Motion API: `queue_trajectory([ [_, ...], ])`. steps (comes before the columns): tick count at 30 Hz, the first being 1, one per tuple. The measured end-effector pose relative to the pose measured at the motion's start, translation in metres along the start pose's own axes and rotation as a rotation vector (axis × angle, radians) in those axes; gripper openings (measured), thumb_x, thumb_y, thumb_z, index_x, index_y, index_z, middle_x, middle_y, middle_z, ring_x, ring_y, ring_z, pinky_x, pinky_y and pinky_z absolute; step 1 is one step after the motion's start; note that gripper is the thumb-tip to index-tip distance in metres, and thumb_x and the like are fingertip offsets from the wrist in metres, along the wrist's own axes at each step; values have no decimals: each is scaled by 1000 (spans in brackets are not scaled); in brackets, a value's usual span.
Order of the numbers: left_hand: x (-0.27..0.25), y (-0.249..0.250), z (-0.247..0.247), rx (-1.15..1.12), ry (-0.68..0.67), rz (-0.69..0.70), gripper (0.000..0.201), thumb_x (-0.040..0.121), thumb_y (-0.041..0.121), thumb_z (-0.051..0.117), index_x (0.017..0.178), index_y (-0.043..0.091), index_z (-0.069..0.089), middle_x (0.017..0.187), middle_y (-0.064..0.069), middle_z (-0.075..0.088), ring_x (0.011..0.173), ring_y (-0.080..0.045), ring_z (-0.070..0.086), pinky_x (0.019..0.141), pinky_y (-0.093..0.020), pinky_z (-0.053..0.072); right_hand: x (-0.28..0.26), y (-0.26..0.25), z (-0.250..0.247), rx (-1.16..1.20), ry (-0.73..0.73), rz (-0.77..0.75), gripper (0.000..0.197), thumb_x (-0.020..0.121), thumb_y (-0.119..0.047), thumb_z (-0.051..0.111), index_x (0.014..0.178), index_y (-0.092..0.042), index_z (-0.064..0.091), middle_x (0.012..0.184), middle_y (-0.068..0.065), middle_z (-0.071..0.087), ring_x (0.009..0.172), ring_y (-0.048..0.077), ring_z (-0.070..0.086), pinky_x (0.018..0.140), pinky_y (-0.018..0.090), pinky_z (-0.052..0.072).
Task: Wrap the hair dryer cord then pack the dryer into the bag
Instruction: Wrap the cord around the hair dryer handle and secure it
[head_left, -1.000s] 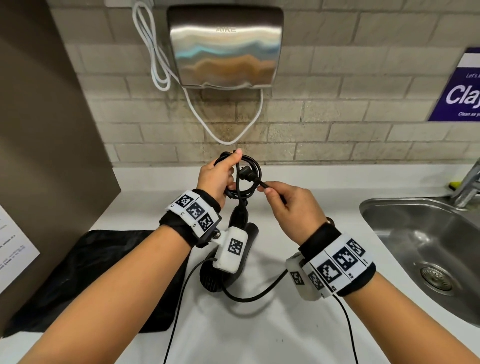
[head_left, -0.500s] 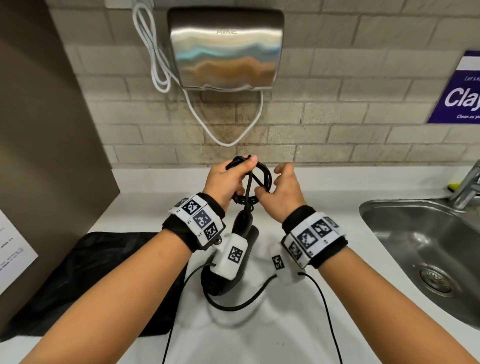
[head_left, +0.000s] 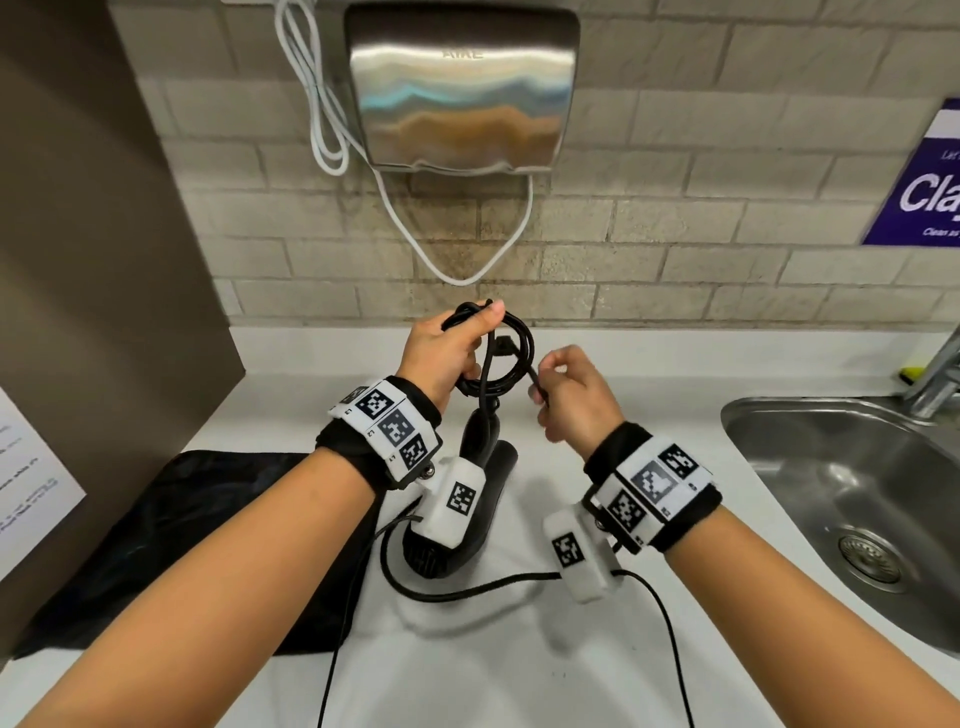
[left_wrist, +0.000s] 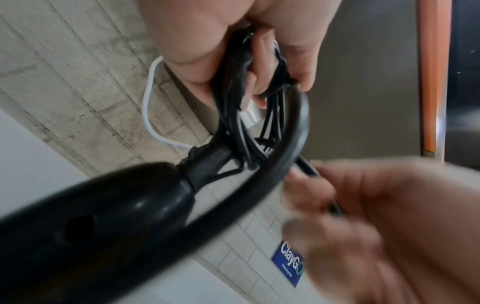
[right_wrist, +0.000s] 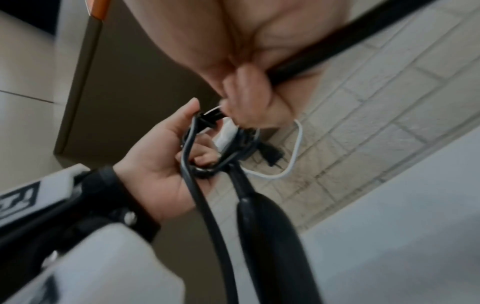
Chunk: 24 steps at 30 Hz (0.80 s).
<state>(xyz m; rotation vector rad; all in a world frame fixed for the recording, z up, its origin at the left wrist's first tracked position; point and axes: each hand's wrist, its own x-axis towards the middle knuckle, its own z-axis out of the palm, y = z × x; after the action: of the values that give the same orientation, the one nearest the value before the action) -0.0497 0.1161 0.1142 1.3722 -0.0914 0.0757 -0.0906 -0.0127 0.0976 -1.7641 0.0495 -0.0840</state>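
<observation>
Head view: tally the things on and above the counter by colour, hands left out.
Black: 3, the hair dryer, its cord, the bag
Silver: 3, the hand dryer, the sink, the tap
White: 1, the wall cable
Purple: 1, the sign
Total: 8

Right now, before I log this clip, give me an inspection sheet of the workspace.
Surface: white countertop, sink set in on the right.
Job's things: black hair dryer hangs from its coiled cord; black bag lies flat on the left.
Clutter: nothing seen.
Hands: left hand grips the coil; right hand pinches a cord strand.
Cables: black wrist-camera leads trail over the counter; white cable loops on the wall.
Surroundings: steel hand dryer, brick tiles, purple sign.
</observation>
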Motion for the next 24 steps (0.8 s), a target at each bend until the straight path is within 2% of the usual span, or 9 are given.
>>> queue_trajectory([
  [2,-2,0,2,24,8,-1,26,83,24,68,59,23,57,49,5,30,35,-6,26,39,-16,25,6,-10,4,30,9,-11,29,86,6,39,74,-20,33,65,3,42,50,15,35,45,23,27],
  [4,-2,0,2,43,18,-1,25,82,26,69,60,23,57,48,6,32,35,-6,28,39,-16,26,9,-12,7,-61,-16,-4,33,85,7,43,73,-21,31,69,2,44,55,14,42,50,25,35],
  [7,-3,2,0,40,30,2,23,82,26,69,61,25,60,52,6,32,38,-7,27,39,-15,28,8,-8,5,-201,-9,4,27,89,-13,55,73,-19,33,67,6,52,53,19,53,54,32,47],
  [9,-2,2,-3,24,52,7,24,82,26,70,59,25,63,52,6,33,41,-9,26,40,-15,28,3,-4,1,-460,-59,-19,26,92,-32,51,76,-12,47,73,10,62,59,24,58,62,32,48],
  [11,-2,2,-7,18,70,21,22,82,26,69,61,25,64,50,8,31,40,-8,25,39,-15,26,0,4,0,-652,-96,-44,38,95,-35,42,82,-2,56,75,11,60,70,25,53,67,29,42],
  [14,-2,3,-10,21,61,36,13,83,25,68,71,24,65,49,9,31,38,-6,24,38,-15,25,-2,3,-1,-440,-100,2,18,93,-9,40,76,-13,45,70,1,45,70,20,44,58,25,34],
  [17,-5,5,-9,64,-3,27,6,84,25,67,79,23,66,53,9,44,38,-5,26,41,-16,27,4,-12,-1,-246,-104,9,24,85,9,35,86,-14,39,73,-1,44,61,8,42,50,15,33],
  [20,-8,7,-6,107,-70,-9,6,84,27,66,86,21,66,82,-8,51,38,-4,29,43,-15,29,11,-27,3,-142,54,-107,25,85,8,44,96,-13,35,77,0,43,63,16,48,53,23,42],
  [24,-7,11,-6,114,-108,-63,16,87,27,63,96,14,65,95,-11,61,37,-4,29,47,-17,30,18,-34,7,-106,170,-182,33,79,8,51,95,-16,34,79,-6,38,78,26,53,73,42,51],
])
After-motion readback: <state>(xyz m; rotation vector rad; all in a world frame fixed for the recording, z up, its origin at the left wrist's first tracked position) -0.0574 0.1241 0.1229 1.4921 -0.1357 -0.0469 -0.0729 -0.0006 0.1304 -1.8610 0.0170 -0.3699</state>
